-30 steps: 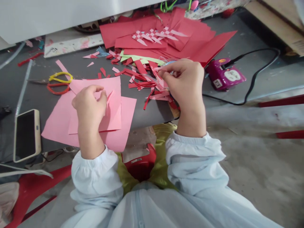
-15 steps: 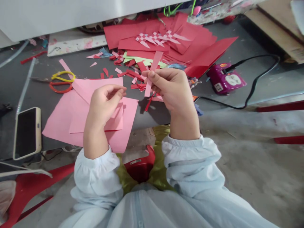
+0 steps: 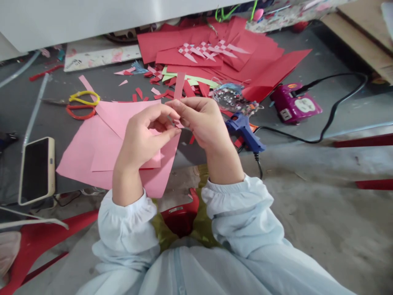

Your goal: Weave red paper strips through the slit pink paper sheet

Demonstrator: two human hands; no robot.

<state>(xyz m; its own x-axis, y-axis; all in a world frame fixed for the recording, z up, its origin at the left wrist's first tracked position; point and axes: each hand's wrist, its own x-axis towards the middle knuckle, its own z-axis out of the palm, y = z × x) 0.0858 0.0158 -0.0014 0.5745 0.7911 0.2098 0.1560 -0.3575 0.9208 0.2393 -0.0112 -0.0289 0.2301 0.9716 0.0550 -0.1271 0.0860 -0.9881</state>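
Note:
My right hand [image 3: 201, 123] pinches a narrow pink paper strip [image 3: 179, 85] that stands up above my fingers. My left hand [image 3: 144, 137] meets it, thumb and fingers closed on the strip's lower end. Both hands hover over large pink paper sheets [image 3: 101, 147] lying on the grey table [image 3: 37, 102]. Just beyond my hands lie several cut red and pink strips [image 3: 159, 92].
A blue glue gun [image 3: 244, 127] lies right of my hands beside a clear bag of small beads [image 3: 230, 96]. A purple power strip [image 3: 294, 102] with black cable sits further right. Red paper sheets [image 3: 260, 57] with woven pieces are at the back. Scissors [image 3: 81, 104] and a phone [image 3: 37, 170] lie left.
My right hand lifted a pink strip from the scrap pile and carried it left toward me. My left hand rose off the pink sheet to meet it. The glue gun became visible.

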